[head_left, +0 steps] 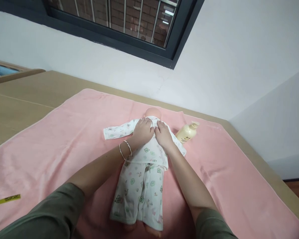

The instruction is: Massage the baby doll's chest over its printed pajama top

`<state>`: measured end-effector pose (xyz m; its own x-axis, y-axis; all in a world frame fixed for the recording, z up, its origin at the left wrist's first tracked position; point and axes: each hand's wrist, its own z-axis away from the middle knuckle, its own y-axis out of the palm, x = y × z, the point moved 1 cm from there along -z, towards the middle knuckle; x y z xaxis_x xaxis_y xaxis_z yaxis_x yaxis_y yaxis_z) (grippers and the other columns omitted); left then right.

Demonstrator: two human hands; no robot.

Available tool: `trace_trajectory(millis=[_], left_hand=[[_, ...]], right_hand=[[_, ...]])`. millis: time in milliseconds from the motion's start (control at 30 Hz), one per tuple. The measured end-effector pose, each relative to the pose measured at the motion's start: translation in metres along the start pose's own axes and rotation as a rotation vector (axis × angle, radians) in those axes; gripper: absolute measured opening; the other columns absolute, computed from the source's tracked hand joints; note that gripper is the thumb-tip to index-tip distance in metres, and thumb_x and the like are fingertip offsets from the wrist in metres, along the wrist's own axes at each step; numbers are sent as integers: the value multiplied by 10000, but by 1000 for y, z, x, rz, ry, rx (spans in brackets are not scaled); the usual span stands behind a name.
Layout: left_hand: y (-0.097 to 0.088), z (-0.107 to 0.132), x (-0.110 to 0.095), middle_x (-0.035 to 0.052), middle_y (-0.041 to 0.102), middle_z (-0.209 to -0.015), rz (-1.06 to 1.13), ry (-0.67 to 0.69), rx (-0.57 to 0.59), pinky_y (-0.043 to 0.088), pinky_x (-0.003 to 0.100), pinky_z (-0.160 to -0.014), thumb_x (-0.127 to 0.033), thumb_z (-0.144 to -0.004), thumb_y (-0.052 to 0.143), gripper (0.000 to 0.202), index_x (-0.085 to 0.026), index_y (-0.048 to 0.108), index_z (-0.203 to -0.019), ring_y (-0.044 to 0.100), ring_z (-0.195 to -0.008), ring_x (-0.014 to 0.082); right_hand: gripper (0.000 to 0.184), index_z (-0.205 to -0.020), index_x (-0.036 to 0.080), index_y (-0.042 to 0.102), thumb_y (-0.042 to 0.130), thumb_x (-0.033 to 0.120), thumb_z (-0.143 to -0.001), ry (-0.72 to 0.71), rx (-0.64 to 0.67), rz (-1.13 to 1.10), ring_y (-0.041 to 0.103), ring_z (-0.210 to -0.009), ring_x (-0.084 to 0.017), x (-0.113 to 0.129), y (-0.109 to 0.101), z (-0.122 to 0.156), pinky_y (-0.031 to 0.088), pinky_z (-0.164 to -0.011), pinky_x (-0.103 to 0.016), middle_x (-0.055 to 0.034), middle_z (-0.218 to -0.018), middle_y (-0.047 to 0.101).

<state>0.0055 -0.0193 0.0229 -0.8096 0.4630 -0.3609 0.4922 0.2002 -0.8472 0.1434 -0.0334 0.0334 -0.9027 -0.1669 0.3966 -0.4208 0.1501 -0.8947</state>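
Note:
A baby doll (153, 113) lies on its back on a pink blanket (64, 146), head away from me. It wears a white printed top (149, 151) and matching trousers (139, 189). My left hand (142, 131) rests on the doll's chest near the collar, fingers curled on the cloth; two thin bangles sit on that wrist. My right hand (163, 134) lies beside it on the other side of the collar, fingers bent and pressing the fabric. The two hands nearly touch at the neckline.
A cream pump bottle (187, 133) lies on the blanket just right of the doll. A yellow measuring tape (5, 199) shows at the left edge. The blanket covers a tan surface (22, 96) against a white wall (226, 66), under a dark-framed window (129, 23).

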Motion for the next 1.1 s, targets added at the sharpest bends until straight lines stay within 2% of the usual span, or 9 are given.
trace_trajectory(millis=[100,267,533,633,733,833,900,1000,1100], left_hand=[[2,1,0,195,584,-1473,-4,-35,4,339,479,-1218,-222,-973,375,481,-50,564,-1381,468,-1441,331],[3,3,-1,188,517,-1556,3,-106,22,274,546,-1246,-252,-976,395,523,-78,505,-1456,379,-1515,349],[5,5,0,202,497,-1567,-3,-95,22,288,540,-1243,-268,-982,387,532,-70,502,-1462,360,-1527,357],[5,3,2,201,499,-1564,28,-99,27,294,553,-1239,-275,-974,409,527,-79,517,-1451,367,-1519,360],[1,-3,6,147,602,-1474,148,-134,21,327,531,-1229,-278,-953,437,447,-143,620,-1337,449,-1457,336],[-9,-12,12,92,737,-1247,415,-189,21,451,430,-1142,-290,-961,392,364,-188,714,-1094,620,-1250,272],[-19,-17,16,75,763,-1174,594,-237,-6,508,373,-1069,-302,-965,368,369,-191,717,-1006,665,-1153,242],[-32,-20,19,76,752,-1221,741,-325,-67,504,336,-1066,-300,-952,392,346,-180,709,-1022,663,-1173,226],[-40,-20,19,90,730,-1275,797,-366,-75,495,320,-1070,-305,-948,409,343,-170,709,-1043,651,-1204,222]], right_hand=[[595,-1522,42,462,306,297,-1008,34,-13,2,374,-1514,-319,-5,8,-3,232,-1261,-495,-204,-1601,451],[592,-1530,72,463,309,310,-1010,34,-11,-8,365,-1522,-300,-5,9,-3,224,-1267,-491,-180,-1609,450],[590,-1517,63,473,314,298,-1000,36,-18,-22,348,-1530,-315,-5,12,-2,217,-1266,-508,-187,-1618,433],[578,-1496,106,507,373,289,-964,23,-41,-87,409,-1489,-320,-5,4,-2,257,-1251,-523,-167,-1564,512],[642,-1539,138,448,452,302,-918,33,-155,-192,456,-1453,-311,-3,-11,1,335,-1218,-507,-153,-1545,534],[686,-1592,132,350,438,305,-935,26,-276,-208,359,-1524,-296,3,-19,6,294,-1244,-511,-149,-1633,419],[649,-1582,129,371,424,318,-964,-15,-208,-154,303,-1554,-307,10,-13,9,224,-1266,-550,-156,-1654,382],[602,-1557,123,420,413,361,-1004,-45,-29,-68,254,-1573,-340,19,-1,13,158,-1263,-613,-187,-1667,344],[604,-1566,103,405,398,370,-1024,-45,-33,-61,237,-1580,-327,23,0,15,172,-1270,-574,-204,-1678,309]])
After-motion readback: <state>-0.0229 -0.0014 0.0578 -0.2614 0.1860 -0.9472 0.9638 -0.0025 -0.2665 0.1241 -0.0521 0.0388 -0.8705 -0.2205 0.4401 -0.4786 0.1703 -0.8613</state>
